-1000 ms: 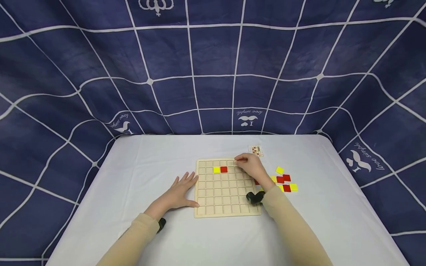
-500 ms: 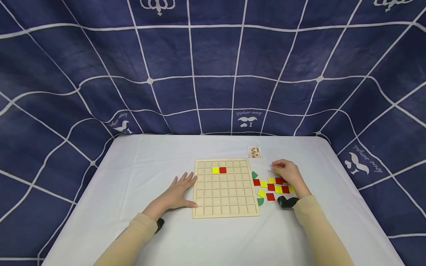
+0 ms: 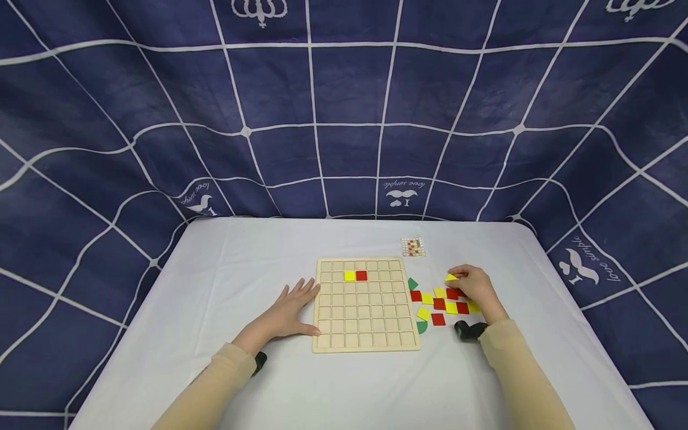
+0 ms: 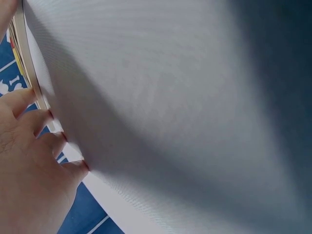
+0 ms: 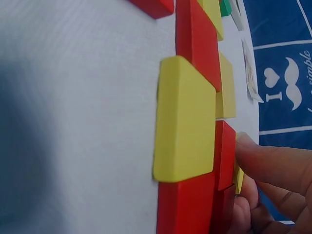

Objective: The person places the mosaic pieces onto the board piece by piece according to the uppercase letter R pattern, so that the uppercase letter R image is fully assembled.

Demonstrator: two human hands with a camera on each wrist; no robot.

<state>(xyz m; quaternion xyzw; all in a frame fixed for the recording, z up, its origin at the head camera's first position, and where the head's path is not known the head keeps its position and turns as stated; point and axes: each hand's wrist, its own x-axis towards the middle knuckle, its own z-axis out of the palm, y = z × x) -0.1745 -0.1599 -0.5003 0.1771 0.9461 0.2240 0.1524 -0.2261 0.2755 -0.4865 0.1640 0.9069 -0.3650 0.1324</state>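
Observation:
A wooden grid board [image 3: 365, 325] lies on the table, with one yellow tile [image 3: 350, 276] and one red tile [image 3: 361, 275] side by side in its second row from the far edge. My left hand [image 3: 285, 313] lies spread at the board's left side, thumb and fingertips at the edge; the left wrist view shows its fingers [image 4: 51, 141] reaching the board's side. To the right of the board, my right hand [image 3: 477, 286] pinches a yellow square tile [image 3: 451, 278] at the far end of the loose pieces. In the right wrist view the thumb [image 5: 268, 158] presses this tile's face.
Loose red tiles [image 3: 438, 319], yellow tiles [image 3: 423, 313] and green pieces [image 3: 412, 283] lie right of the board, some partly under my right hand. A small printed pattern card [image 3: 413, 247] lies beyond the board's far right corner. A blue checked curtain [image 3: 344, 149] surrounds the table.
My right hand has left the board's far right corner, moved right to the loose pieces, and now pinches a yellow tile there. The left hand stays in place.

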